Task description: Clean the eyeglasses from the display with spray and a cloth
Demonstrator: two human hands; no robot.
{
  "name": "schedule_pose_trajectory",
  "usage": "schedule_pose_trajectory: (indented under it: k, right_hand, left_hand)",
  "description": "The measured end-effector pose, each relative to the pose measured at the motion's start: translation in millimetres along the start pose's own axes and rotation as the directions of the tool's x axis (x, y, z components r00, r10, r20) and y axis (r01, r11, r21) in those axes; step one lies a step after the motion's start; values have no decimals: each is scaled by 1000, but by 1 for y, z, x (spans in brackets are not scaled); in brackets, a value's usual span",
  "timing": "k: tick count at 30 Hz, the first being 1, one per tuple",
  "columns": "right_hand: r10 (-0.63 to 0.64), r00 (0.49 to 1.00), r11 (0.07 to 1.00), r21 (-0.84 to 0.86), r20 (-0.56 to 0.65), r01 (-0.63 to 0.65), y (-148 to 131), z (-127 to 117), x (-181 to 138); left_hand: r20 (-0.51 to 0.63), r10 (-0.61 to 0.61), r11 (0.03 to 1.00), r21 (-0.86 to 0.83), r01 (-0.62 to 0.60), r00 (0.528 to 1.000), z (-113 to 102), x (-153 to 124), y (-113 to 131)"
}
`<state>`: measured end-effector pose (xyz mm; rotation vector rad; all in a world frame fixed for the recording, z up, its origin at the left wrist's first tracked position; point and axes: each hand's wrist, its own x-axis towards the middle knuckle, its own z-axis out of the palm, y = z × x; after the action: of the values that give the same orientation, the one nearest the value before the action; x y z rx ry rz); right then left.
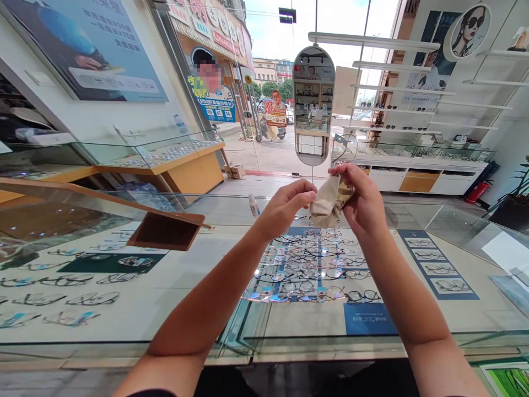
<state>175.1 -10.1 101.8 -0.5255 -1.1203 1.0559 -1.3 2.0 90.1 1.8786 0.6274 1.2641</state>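
A crumpled beige cloth [325,205] is bunched in my right hand [367,199], its fingers and thumb closed round it. Just above that hand, a thin round rim [354,148] with a small dark tag [341,140] shows; whether it is held cannot be told. My left hand [287,205] has curled fingers, with thumb and fingertips pinched at the cloth's left edge. What lies between those fingertips is too small to make out. Both hands are above a glass counter, over rows of eyeglasses [309,264].
An oval mirror [313,105] stands beyond my hands. Behind my left hand is a small white bottle [253,205]. A brown tray-like object [165,230] is at left on the glass. More eyeglasses [93,298] fill the left case; a blue card [367,318] lies in front.
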Motion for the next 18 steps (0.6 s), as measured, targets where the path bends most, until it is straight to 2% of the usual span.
schedule_pose_trajectory:
  k: [3, 6, 14, 18]
  right_hand:
    - [54, 997, 998, -16, 58, -53, 3, 4, -4]
    - [84, 992, 996, 2, 92, -85, 5, 8, -6]
    - [116, 983, 991, 50, 146, -124, 9, 14, -8]
    - [132, 979, 990, 29, 157, -139, 10, 12, -7]
  left_hand:
    - [70, -24, 985, -166, 36, 997, 6, 0, -5]
    - [138, -79, 965, -236, 111, 987, 10, -1, -11]
    - [64, -116, 918, -374, 132, 991, 17, -1, -15]
    - [63, -69, 941, -327, 86, 996, 15, -2, -11]
